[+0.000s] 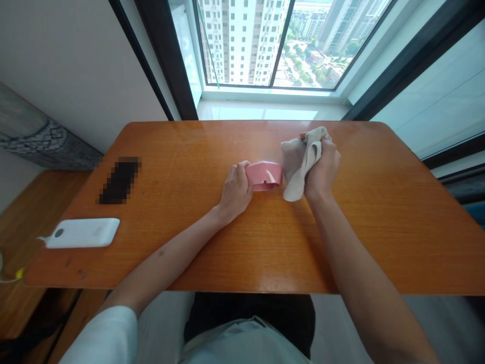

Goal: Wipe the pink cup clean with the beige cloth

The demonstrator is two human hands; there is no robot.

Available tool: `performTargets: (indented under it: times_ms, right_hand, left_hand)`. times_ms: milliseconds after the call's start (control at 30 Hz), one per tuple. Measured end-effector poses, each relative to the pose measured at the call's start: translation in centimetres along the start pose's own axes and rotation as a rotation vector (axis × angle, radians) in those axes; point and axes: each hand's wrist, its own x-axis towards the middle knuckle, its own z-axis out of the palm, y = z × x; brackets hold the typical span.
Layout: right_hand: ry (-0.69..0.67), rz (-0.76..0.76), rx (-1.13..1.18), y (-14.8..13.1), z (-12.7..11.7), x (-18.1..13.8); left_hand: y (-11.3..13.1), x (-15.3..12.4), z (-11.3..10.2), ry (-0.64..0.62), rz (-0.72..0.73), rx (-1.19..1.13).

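Head-camera view of a seated person working at an orange wooden table (242, 242) set before a window (265, 45). The left hand (235, 192) is grasping a pink plastic container (264, 175), apparently a small cup or bowl tipped on its side, and is pressing it against the tabletop near the table's middle; its open rim seems to be facing the camera and the right. The right hand (322, 169) is clenching a beige cloth (299, 162), bunched in the fist, with one loose end hanging down beside the container and just reaching the tabletop. Cloth and container are lying just beside each other; whether they are touching cannot be told from this view.

At the table's left side a white power bank (84, 233) is lying flat near the front edge, with a cable end (15, 275) trailing off the corner. Behind it a dark rectangular object (120, 180) is pixelated and cannot be identified.

Risks, as judged from this arrangement: the container is resting on its curved side, so a push from the cloth could be rolling or sliding it out of the left hand's hold if that grip is loosening. The dangling end of the cloth could be dragging across the tabletop or catching on the container's rim. The power bank is sitting well apart from both hands, but its trailing cable could be snagged at the table edge.
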Motion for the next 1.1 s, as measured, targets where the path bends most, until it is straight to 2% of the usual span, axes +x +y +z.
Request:
performTargets:
  times_ms: [67, 133, 200, 267, 367, 467, 533, 600, 667, 700, 767, 833, 933, 1033, 1100]
  right_hand:
    - [-0.061, 0.024, -0.013, 1.4, 0.5, -1.4]
    - [-0.196, 0.103, -0.084, 3.3, 0.5, -2.3]
    - [-0.212, 0.107, -0.133, 4.5, -0.1, -1.9]
    - [-0.114, 0.072, -0.133, 4.1, -0.7, -0.3]
    - [0.007, -0.018, -0.077, 1.5, -0.9, 2.0]
    - [0.045, -0.095, 0.015, 0.0, 0.1, 1.7]
    - [0.016, -0.076, 0.024, 1.0, 0.7, 0.1]
    - [-0.126, 0.030, -0.050, 3.1, 0.9, -1.4]
    - [-0.192, 0.115, -0.119, 4.7, 0.5, -1.9]
    - [-0.184, 0.114, -0.155, 5.0, 0.3, -1.6]
    - [-0.130, 0.095, -0.160, 4.1, -0.2, -0.3]
    - [-0.042, 0.065, -0.094, 1.8, -0.2, 1.1]
    - [0.037, -0.065, -0.001, -1.2, 0.4, 1.7]
    - [-0.023, -0.128, -0.021, -0.5, 0.9, -0.2]
    - [-0.162, -0.072, -0.097, 1.7, 1.0, -1.8]
  left_hand:
    - [-0.3, 0.1, 0.1, -0.004, 0.000, -0.048]
    - [-0.7, 0.2, 0.2, 0.005, -0.014, -0.085]
    - [-1.2, 0.4, 0.4, 0.014, -0.055, -0.091]
    - [-1.5, 0.6, 0.6, 0.008, -0.098, -0.064]
    - [-1.4, 0.6, 0.8, -0.024, -0.108, 0.029]
    - [-0.9, 0.5, 0.7, -0.065, -0.085, 0.131]
    - [-0.7, 0.4, 0.5, -0.079, -0.072, 0.168]
    - [-0.8, 0.3, 0.3, -0.072, -0.081, 0.180]
    - [-0.9, 0.3, 0.2, -0.059, -0.101, 0.185]
    - [-0.9, 0.3, 0.2, -0.060, -0.103, 0.189]
    - [-0.9, 0.3, 0.1, -0.075, -0.088, 0.199]
    - [-0.8, 0.3, 0.1, -0.090, -0.075, 0.204]
    - [-0.6, 0.3, 0.2, -0.097, -0.081, 0.214]
    - [-0.6, 0.3, 0.2, -0.098, -0.064, 0.235]
    - [-0.7, 0.3, 0.3, -0.085, -0.063, 0.241]
